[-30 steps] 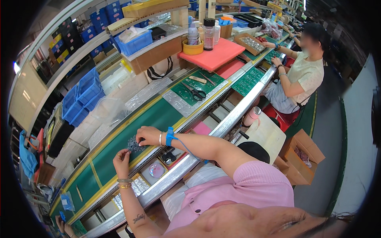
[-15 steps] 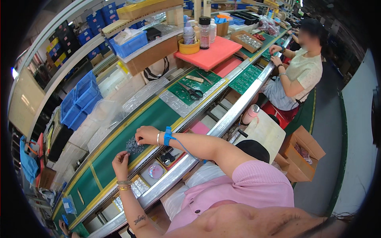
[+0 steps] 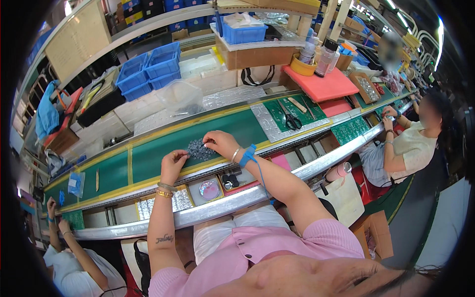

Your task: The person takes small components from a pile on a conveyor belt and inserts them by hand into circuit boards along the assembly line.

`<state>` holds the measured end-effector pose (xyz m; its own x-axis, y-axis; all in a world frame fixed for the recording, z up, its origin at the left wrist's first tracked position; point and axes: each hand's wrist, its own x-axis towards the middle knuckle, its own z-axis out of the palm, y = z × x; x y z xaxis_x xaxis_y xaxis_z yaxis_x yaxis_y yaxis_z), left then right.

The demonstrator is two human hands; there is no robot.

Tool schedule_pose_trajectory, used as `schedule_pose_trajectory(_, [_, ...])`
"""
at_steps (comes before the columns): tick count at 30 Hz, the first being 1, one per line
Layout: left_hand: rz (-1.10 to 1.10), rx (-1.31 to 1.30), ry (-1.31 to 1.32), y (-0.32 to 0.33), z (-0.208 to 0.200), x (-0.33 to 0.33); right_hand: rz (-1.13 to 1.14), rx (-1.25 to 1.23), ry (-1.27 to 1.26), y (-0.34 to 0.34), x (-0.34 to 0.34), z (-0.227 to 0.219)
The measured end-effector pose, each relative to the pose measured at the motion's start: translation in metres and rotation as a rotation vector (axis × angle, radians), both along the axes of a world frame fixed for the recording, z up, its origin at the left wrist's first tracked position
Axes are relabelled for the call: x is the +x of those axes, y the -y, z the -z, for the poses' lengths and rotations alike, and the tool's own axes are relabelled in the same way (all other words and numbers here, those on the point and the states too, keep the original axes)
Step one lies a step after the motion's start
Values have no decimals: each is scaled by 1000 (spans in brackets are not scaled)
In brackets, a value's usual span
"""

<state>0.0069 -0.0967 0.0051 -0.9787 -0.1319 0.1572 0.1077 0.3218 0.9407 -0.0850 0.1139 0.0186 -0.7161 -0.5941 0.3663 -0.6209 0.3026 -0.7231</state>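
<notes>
Where the left hand (image 3: 173, 166) and right hand (image 3: 221, 143) come near each other, a pile (image 3: 200, 150) of small dark grey parts lies on the green bench (image 3: 232, 124), between the 2 grips. The left grip, at the pile's left side, has thumb and forefinger drawn close; the right grip has its fingertips bunched at the pile's right side. Whether either pinches a part is too small to tell. A blue strap (image 3: 249, 155) circles the arm behind the right grip. Beyond that grip, to its right, scissors (image 3: 293, 121) lie on a board (image 3: 273, 114). Well left of the left grip lie a stick (image 3: 97, 179) and a bag (image 3: 75, 184).
</notes>
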Motion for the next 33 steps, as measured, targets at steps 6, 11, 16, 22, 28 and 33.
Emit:
schedule_pose_trajectory(6, [-2,7,17,1,0,3,43,7,3,1,7,-11])
schedule_pose_trajectory(11, [-3,2,-6,-3,-5,3,31,-54,-138,1,4,-9])
schedule_pose_trajectory(16, [-15,-68,43,-5,-8,5,30,-91,-231,1,7,-13])
schedule_pose_trajectory(22, [-22,-83,32,-7,-11,6,38,-2,-194,-2,5,-8])
schedule_pose_trajectory(28, [-40,-107,5,-7,-12,7,127,151,-291,-1,4,2])
schedule_pose_trajectory(33, [-54,-112,19,-9,-16,8,92,208,-240,1,4,6])
